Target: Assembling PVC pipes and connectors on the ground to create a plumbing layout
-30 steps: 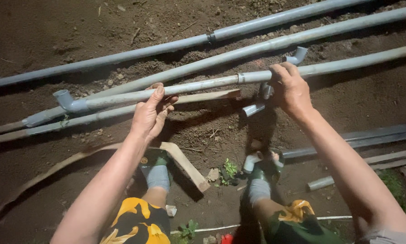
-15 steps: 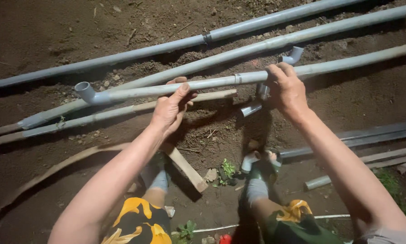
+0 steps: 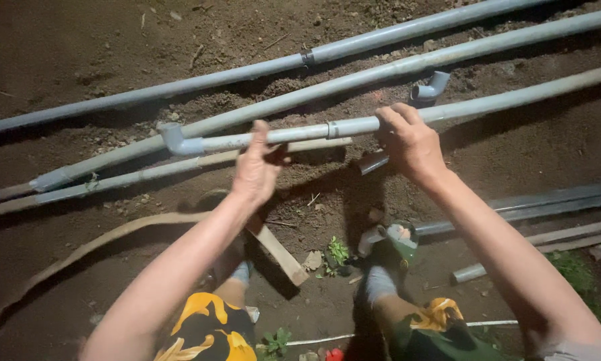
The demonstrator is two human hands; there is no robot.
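I hold a thin grey plastic pipe point(image 3: 300, 132) level above bare soil. It carries an elbow fitting point(image 3: 173, 138) at its left end and joins a wider pipe point(image 3: 514, 97) through a coupling point(image 3: 354, 126). My left hand point(image 3: 257, 167) has its fingers wrapped over the thin section, right of the elbow. My right hand point(image 3: 410, 144) grips the wider section just right of the coupling. A short pipe piece point(image 3: 372, 162) shows below my right hand; whether that hand holds it is unclear.
Two long grey pipes point(image 3: 354, 43) point(image 3: 380, 72) lie diagonally on the dirt beyond. A loose elbow point(image 3: 430, 90) rests between them. A wooden slat point(image 3: 277, 251), a tan hose point(image 3: 93, 244), more pipes point(image 3: 534, 200) at right and my feet point(image 3: 387, 247) are below.
The thin pipe's elbow end has shifted to the right and risen. My left hand has moved right along it, closer to my right hand, which stays in place.
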